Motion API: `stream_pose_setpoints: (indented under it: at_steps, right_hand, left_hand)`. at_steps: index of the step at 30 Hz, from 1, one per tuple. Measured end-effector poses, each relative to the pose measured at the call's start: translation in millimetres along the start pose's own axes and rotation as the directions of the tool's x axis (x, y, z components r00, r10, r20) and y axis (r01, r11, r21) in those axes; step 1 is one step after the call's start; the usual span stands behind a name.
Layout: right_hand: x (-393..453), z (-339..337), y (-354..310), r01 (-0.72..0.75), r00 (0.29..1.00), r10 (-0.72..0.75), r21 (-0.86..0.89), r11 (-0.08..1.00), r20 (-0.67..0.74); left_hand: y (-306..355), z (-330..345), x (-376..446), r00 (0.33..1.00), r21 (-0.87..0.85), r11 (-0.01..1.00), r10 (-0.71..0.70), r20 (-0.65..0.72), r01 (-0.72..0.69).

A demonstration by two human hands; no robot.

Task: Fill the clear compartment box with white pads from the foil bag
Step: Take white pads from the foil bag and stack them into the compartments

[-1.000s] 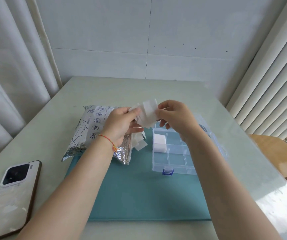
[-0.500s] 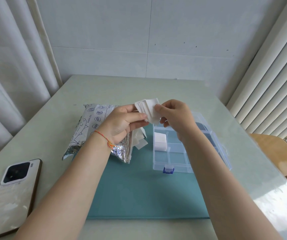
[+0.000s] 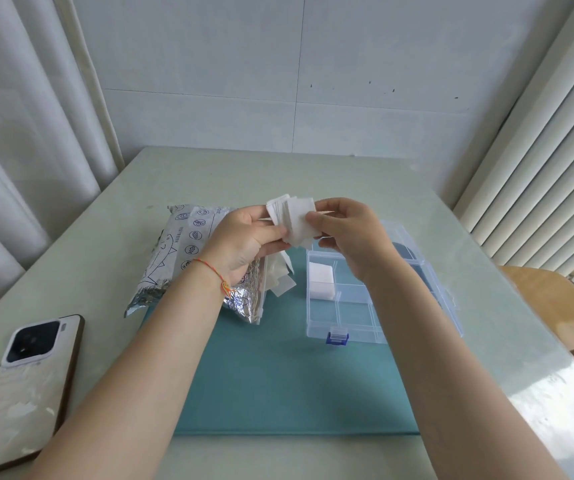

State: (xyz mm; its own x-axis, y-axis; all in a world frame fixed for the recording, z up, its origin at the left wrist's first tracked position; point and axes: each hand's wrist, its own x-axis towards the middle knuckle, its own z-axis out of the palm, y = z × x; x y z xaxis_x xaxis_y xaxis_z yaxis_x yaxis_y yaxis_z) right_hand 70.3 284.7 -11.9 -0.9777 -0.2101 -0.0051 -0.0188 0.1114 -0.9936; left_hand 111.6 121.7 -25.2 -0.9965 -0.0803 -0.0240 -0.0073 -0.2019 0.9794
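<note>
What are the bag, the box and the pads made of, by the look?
Foil bag: metallised film, probably; crinkled, mirror-shiny at its open end, printed white face.
Compartment box: clear rigid plastic, glossy; the mat shows through, blue latch.
White pads: soft matte fibre, perhaps cotton; thin sheets fanned between both hands.

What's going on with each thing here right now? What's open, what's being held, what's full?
Left hand: pinches the bundle of pads.
Right hand: pinches the same bundle from the other side.
Bundle of white pads: held above the table, between both hands.
Foil bag: lying flat, open, loose pads spilling from its mouth.
Clear compartment box: lid open, one stack of pads in a far-left compartment, visible near compartments bare.
Phone: lying face down.
</note>
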Motion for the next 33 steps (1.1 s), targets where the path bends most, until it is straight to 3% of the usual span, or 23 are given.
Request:
stream_pose_setpoints:
  at_steps: [4,6,10,17,33]
  right_hand:
    - [1,-3,-3,-0.092,0.996,0.082,0.42,0.903,0.041]
    - [1,-2,-4,-0.148,0.989,0.128,0.491,0.858,0.075]
    - [-2,4,-1,-0.149,0.985,0.111,0.329,0.932,0.134]
    - [-2,6,0,-0.025,1.0,0.025,0.015,1.0,0.01]
    - [-1,10,3,0.123,0.99,-0.134,-0.231,0.965,-0.033]
  left_hand:
    - [2,-2,4,0.982,-0.098,0.995,-0.018,-0.186,-0.001]
    - [1,-3,6,0.969,-0.163,0.987,-0.032,-0.244,-0.009]
    - [2,-1,5,0.967,-0.178,0.984,-0.048,-0.249,0.003]
    - [7,2,-2,0.987,-0.059,0.998,-0.03,-0.158,0.021]
    - [3,-2,-2,0.995,0.155,0.987,-0.035,-0.098,0.05]
